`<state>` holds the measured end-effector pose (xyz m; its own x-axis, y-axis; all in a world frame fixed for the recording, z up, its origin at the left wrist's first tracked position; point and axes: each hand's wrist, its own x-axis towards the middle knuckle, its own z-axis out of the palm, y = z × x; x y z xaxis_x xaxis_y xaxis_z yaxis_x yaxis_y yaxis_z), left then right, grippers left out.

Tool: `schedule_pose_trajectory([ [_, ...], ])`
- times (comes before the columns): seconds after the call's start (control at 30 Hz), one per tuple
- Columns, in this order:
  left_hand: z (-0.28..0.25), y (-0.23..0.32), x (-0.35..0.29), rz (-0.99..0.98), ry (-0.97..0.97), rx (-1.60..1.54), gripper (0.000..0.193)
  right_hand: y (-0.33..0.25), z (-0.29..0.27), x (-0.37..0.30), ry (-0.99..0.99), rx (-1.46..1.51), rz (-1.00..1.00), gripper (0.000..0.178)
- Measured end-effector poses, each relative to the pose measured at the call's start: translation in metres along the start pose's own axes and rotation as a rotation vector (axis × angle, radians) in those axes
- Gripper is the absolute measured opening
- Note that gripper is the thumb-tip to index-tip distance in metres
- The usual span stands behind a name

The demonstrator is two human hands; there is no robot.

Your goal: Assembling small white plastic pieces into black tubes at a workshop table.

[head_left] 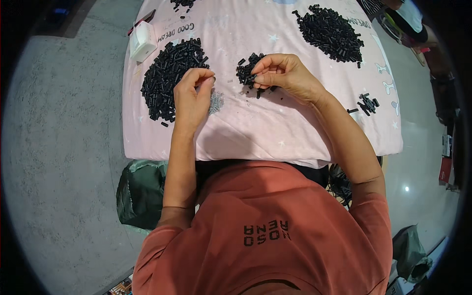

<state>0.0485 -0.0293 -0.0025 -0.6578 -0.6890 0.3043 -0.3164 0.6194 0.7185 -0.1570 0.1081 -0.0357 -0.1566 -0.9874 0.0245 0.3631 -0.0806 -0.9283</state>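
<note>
My left hand [193, 97] is closed in a pinch at the right edge of a large heap of short black tubular pieces [169, 78]. What its fingertips hold is too small to make out. Just beside it lies a little patch of tiny silvery pieces [216, 102]. My right hand [287, 77] pinches a small black piece [254, 77] between thumb and forefinger. Under and beyond these fingertips is a smaller pile of black pieces [244, 73], partly hidden by the hand.
A pink printed cloth [275, 128] covers the table. Another big black heap [332, 34] sits far right, with a few loose black pieces [368, 104] nearer. A white box [143, 42] stands at the left edge. A dark green bag [141, 194] is below; another person [410, 22] is far right.
</note>
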Motion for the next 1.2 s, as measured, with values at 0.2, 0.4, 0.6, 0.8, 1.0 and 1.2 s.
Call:
schedule_pose_trajectory([
  [0.2, -0.001, -0.012, -0.001, 0.016, -0.068, 0.093, 0.009, 0.002, -0.006, 0.001, 0.022, 0.029, -0.021, 0.015],
  [0.4, 0.016, -0.013, 0.003, 0.088, -0.122, 0.151, 0.008, 0.005, -0.005, 0.002, 0.044, 0.014, -0.062, 0.014],
  [0.6, 0.030, -0.017, 0.008, 0.199, -0.163, 0.313, 0.008, 0.004, -0.006, 0.001, 0.043, -0.004, -0.065, 0.014],
  [0.8, 0.027, 0.007, 0.003, -0.001, -0.177, 0.079, 0.005, 0.004, -0.005, 0.001, 0.042, 0.001, -0.078, 0.014],
  [1.0, 0.032, 0.033, -0.004, 0.153, -0.092, -0.181, 0.007, 0.005, -0.005, 0.002, 0.029, 0.020, -0.079, 0.013],
  [1.2, 0.033, 0.042, -0.003, 0.165, -0.104, -0.123, 0.006, 0.002, -0.002, 0.000, 0.024, 0.009, -0.065, 0.013],
])
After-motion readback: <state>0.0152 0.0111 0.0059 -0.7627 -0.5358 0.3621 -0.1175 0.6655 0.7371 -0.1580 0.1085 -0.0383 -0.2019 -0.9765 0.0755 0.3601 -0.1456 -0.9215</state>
